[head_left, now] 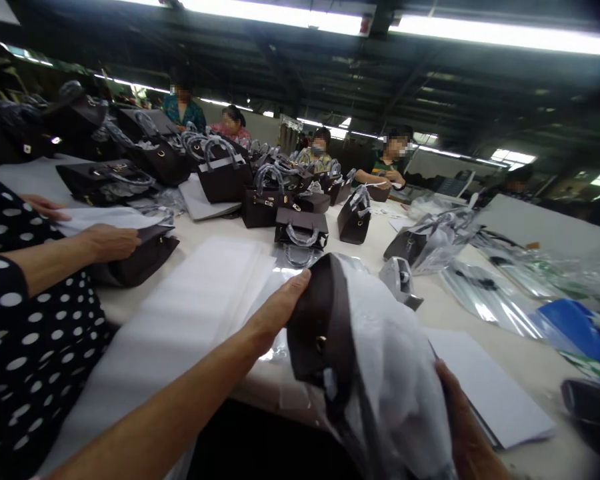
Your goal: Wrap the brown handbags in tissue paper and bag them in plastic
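I am holding a dark bag (317, 320) at a tilt above the near edge of the counter (307, 235). My left hand (275, 313) is clasping its upper left edge — that grip is showing its thumb, while most of the other fingers are hiding from view. My right hand (463, 413) is bearing against the opposite side; how far its fingers are closed I cannot tell. White wrapping (395, 360) is covering much of the bag's right side.

To the left, a stack of white sheets (185, 300) is lying on the counter. Beside it, a co-worker in polka-dot clothing (40, 333) is handling a white sheet (107, 219) over another dark bag (145, 257). To the right, a white pad (495, 390) is lying near my right hand. Beyond, dark handbags (267, 205) with wrapped handles are standing in a crowd — further people are sitting or standing behind them.
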Available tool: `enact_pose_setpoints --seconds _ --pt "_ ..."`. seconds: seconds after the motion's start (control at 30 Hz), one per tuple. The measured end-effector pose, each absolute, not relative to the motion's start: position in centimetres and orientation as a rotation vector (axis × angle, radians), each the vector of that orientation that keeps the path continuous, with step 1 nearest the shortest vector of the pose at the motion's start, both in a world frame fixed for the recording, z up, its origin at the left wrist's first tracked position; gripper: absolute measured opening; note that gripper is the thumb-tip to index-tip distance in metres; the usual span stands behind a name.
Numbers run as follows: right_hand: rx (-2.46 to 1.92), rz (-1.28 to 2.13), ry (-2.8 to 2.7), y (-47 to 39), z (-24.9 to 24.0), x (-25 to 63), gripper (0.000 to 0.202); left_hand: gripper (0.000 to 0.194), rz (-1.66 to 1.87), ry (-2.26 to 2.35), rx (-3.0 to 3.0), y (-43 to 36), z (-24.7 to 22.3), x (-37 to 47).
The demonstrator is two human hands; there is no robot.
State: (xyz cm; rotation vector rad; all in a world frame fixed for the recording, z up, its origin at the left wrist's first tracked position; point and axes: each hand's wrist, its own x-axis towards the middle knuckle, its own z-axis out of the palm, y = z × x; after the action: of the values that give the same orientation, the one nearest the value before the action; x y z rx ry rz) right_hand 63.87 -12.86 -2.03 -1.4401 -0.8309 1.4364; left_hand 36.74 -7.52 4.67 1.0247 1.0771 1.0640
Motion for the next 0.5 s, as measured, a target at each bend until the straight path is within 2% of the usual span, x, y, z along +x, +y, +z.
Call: enact_pose_setpoints --seconds 0.2,0.5 --pt "-1.349 1.545 -0.462 -12.3 -3.0 65.7 0.033 0.058 0.997 0.923 0.973 -8.8 1.2 36.4" --pt "-1.317 1.585 -0.310 -14.6 -3.2 65.5 0.034 0.083 1.203 0.876 0.881 -10.2 -0.9 38.2"
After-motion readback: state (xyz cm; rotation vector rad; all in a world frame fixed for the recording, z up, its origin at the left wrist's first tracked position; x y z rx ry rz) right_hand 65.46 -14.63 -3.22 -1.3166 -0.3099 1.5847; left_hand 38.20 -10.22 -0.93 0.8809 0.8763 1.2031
